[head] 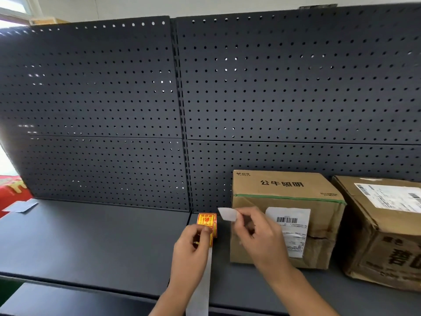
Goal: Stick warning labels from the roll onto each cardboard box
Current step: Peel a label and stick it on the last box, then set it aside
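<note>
My left hand [191,245] grips a roll of red-and-yellow warning labels [207,222], held just above the dark shelf. A strip of empty white backing paper [201,286] hangs from the roll toward the bottom edge. My right hand [255,233] pinches a peeled label [227,214] between thumb and fingers, its white back facing me. Directly behind that hand stands a cardboard box [282,192] with green tape and a white shipping label. A second, more battered cardboard box [385,236] sits to its right, partly cut off by the frame.
A dark metal shelf [91,242] carries the boxes, backed by a tall perforated pegboard [114,110]. A small white paper slip [20,206] lies at the shelf's far left, next to something red [11,190].
</note>
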{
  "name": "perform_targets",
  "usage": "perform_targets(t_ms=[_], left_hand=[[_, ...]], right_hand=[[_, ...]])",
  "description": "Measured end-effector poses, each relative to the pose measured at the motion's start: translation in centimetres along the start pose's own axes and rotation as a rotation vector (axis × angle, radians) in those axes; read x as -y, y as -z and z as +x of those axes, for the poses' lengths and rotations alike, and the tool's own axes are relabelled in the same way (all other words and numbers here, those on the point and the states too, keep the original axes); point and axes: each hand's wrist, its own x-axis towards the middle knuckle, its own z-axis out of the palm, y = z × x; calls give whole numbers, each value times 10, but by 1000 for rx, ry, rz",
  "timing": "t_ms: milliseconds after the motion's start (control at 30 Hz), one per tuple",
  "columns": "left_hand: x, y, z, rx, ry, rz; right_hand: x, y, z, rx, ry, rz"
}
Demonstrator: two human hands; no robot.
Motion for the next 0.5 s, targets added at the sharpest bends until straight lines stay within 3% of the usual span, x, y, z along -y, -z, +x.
perform_targets(t_ms=[133,233,400,500], left_hand=[[-46,-1,-8,126,112,-453],[-68,-1,-12,181,158,-634],[-76,2,-12,156,149,-652],[-76,2,-12,115,143,-613]], right_hand=[[4,7,5,-102,264,-162],[7,10,3,-109,373,-172],[6,14,-4,-47,433,-193],[8,18,-4,7,376,-118]])
